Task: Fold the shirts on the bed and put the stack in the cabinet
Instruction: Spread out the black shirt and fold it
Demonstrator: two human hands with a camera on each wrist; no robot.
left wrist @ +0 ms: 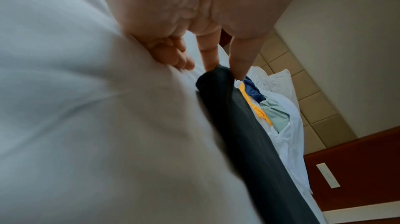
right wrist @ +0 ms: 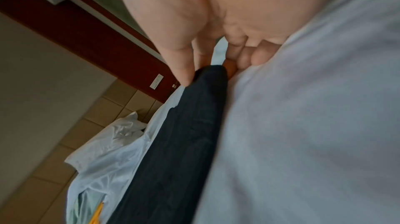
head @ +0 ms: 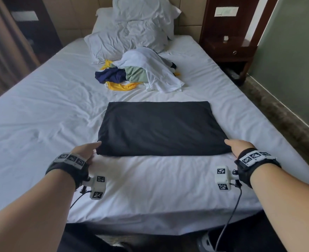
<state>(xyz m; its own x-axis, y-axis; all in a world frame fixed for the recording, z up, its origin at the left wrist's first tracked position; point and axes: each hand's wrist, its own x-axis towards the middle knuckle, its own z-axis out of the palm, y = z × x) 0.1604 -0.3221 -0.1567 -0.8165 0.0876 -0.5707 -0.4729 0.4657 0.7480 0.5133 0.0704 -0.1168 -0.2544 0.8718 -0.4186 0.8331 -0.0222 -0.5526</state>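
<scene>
A folded black shirt [head: 161, 128] lies centre frame on the white bed [head: 41, 124]. The left hand [head: 87, 151] and right hand [head: 239, 146] each pinch a near corner, seemingly readying another fold. Unfolded shirts [head: 141, 73] are heaped above it.

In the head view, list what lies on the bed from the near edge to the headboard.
Left hand and right hand pinching the near corners of the black shirt → heap of unfolded shirts → pillows.
</scene>
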